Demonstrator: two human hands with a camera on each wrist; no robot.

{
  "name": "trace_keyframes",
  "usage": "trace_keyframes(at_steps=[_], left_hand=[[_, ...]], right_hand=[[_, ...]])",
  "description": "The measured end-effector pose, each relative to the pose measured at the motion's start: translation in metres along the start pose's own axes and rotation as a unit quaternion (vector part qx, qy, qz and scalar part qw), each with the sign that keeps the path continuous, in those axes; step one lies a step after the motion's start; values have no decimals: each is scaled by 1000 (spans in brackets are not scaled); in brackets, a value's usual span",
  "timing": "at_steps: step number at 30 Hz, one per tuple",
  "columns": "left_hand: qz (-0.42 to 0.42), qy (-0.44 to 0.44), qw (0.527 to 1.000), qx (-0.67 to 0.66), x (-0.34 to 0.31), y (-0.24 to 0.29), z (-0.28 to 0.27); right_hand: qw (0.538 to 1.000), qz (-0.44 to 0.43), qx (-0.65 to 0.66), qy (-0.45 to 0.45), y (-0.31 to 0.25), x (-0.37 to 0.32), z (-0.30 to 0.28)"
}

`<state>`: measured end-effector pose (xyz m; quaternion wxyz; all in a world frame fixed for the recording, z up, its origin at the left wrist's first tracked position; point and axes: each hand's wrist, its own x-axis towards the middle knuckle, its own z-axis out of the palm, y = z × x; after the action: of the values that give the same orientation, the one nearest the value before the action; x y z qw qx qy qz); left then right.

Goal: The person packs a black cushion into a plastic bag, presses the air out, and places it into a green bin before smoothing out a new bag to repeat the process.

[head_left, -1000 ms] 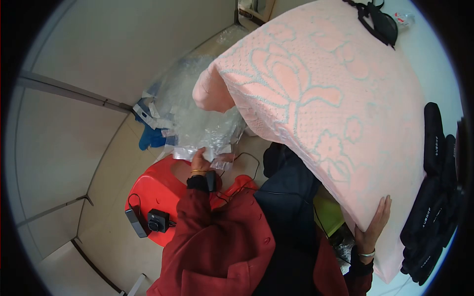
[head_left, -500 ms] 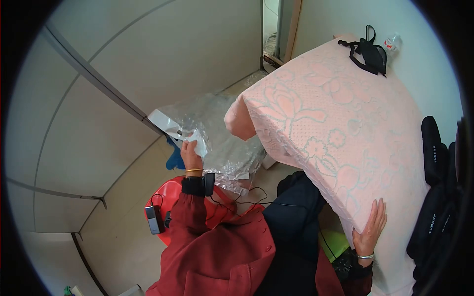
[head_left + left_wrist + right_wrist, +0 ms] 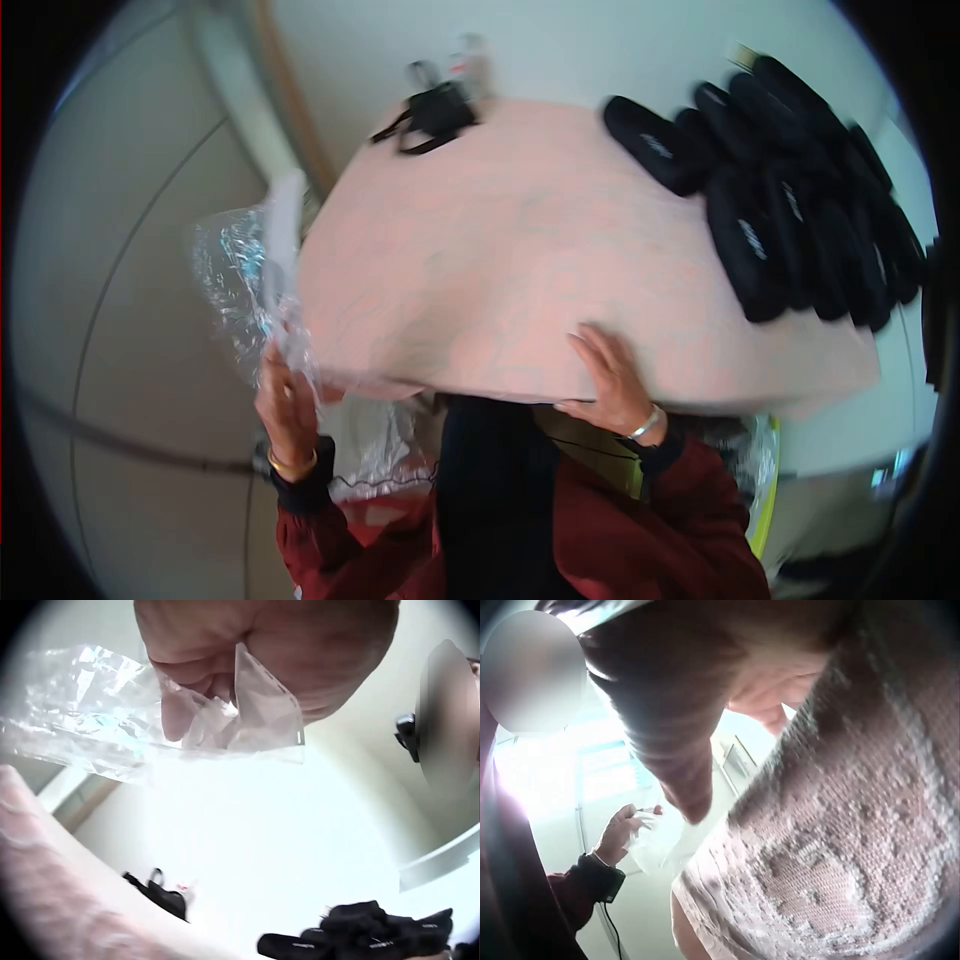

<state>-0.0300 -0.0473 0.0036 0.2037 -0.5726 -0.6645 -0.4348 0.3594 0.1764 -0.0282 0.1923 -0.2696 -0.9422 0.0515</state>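
Observation:
My left hand (image 3: 287,405) pinches a thin clear plastic bag (image 3: 235,275) and holds it up at the left side of the table. The left wrist view shows a corner of the bag (image 3: 266,712) coming out between the fingers and the rest spreading to the left. My right hand (image 3: 612,385) rests on the near edge of the pink patterned tablecloth (image 3: 480,270), fingers spread and thumb at the edge. Several long black padded objects with white lettering (image 3: 750,240) lie in a heap at the right of the table.
A black strapped item (image 3: 440,112) and a clear bottle (image 3: 468,65) stand near the wall at the back. More clear plastic (image 3: 370,440) lies below the table's left front. A yellow-green container (image 3: 766,490) is under the right side. Grey partition panels (image 3: 140,300) rise at the left.
My left hand reached to the plastic pile on the floor, took hold of a bag and raised it beside the table. The view has turned right. My right hand stays at the table edge.

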Motion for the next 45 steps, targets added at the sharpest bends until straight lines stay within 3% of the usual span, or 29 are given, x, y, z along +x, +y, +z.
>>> trace_keyframes(at_steps=[2, 3, 4, 5, 6, 7, 10, 15, 18, 23, 26, 31, 34, 35, 38, 39, 41, 42, 44, 45], left_hand=[[-58, -172, 980, -77, -1, 21, 29], [-243, -230, 899, -282, 7, 50, 42], [-413, -278, 739, -453, 12, 81, 53], [-90, -336, 891, -290, 27, 102, 63], [247, -331, 907, -87, 38, 118, 73], [259, -333, 902, -94, 41, 129, 83], [341, -382, 851, -119, 40, 147, 103], [302, -347, 880, -113, 37, 149, 107], [183, -277, 937, -107, 25, 134, 110], [190, -227, 954, -40, 2, 102, 114], [167, -185, 969, 4, -11, 87, 104], [141, -184, 972, -28, -28, 98, 89], [131, -156, 979, -31, -35, 111, 87], [125, -153, 980, -24, -36, 115, 89], [123, -155, 978, -63, -39, 125, 98], [150, -162, 973, -74, -39, 133, 104], [200, -188, 955, -116, -37, 156, 118], [222, -206, 941, -150, -36, 170, 125], [289, -232, 899, -231, -39, 196, 140], [288, -232, 900, -230, -40, 203, 144]], right_hand=[[972, 42, 215, 78, 2, -9, 4], [972, 61, 207, 98, 1, -11, 0], [932, 94, 327, 127, -1, -13, -3], [876, 119, 442, 154, -1, -14, -7], [805, 137, 550, 177, 1, -19, -12], [804, 144, 544, 190, 5, -25, -19], [657, 264, 693, 137, 17, -35, -34], [689, 303, 628, 200, 39, -51, -6], [682, 310, 636, 185, 36, -50, -19], [695, 323, 622, 161, 36, -50, -22], [678, 329, 628, 195, 41, -48, -25], [700, 328, 600, 207, 49, -40, -15], [617, 337, 616, 356, 35, -25, -20], [619, 332, 620, 349, 35, -28, -22], [694, 327, 631, 117, 29, -60, -29], [695, 323, 632, 111, 18, -62, -30], [671, 320, 665, -74, -12, -59, -27], [670, 320, 665, -79, -22, -61, -20], [730, 286, 620, 30, -36, -65, 3], [755, 266, 594, 87, -37, -65, 8]])
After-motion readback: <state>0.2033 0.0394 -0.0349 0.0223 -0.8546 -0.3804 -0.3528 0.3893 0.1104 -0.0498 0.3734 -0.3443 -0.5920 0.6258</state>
